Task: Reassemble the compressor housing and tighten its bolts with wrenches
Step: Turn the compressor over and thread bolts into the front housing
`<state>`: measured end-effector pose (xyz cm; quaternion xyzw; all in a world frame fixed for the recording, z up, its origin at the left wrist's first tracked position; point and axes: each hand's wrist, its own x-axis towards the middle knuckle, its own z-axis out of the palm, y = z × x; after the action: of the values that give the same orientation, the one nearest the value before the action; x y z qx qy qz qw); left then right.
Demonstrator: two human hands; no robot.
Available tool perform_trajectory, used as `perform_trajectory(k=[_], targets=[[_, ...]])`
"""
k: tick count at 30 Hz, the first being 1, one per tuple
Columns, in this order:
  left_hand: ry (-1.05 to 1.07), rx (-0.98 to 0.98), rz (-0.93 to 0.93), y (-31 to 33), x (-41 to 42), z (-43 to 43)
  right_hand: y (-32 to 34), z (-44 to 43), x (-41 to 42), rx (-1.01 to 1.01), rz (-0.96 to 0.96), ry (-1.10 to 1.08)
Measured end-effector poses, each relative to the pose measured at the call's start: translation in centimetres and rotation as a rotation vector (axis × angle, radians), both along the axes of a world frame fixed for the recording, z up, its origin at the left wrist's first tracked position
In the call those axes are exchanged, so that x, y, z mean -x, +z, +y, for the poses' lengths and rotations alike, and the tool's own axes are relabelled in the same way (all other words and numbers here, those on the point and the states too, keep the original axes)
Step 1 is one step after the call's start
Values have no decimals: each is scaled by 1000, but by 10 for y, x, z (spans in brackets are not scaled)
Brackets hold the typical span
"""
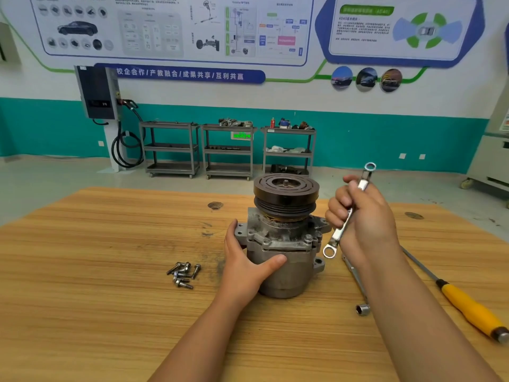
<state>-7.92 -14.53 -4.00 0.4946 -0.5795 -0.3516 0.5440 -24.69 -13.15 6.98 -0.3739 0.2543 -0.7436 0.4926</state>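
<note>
On the table [110,244], the compressor [283,238], judged heavy and rigid, is clasped low on its body by the left hand [248,261], while 1 wrench [338,234] is gripped mid-shaft by the right hand [363,216].

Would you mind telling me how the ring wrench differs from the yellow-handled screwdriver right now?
The ring wrench is gripped in the right hand above the table; the screwdriver lies on it. The wrench is bare metal with ringed ends; the screwdriver has a yellow handle. Both are right of the compressor.

1 head-worn camera looks down, seemingly close, over the table [110,244].
</note>
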Motion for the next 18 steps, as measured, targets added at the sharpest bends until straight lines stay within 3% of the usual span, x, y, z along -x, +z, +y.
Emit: perform_trajectory(k=[4,9,13,18], targets=[[1,-5,-10,-1,0,0,4,-14,8,-62,-419,110],[0,-8,-15,-1,0,-1,-2,-26,13,-103,-719,123],[-2,-6,-28,-1,-1,-1,0,-33,23,-122,-748,37],[-5,-13,-28,0,-1,0,-3,-37,25,-187,-638,-50]])
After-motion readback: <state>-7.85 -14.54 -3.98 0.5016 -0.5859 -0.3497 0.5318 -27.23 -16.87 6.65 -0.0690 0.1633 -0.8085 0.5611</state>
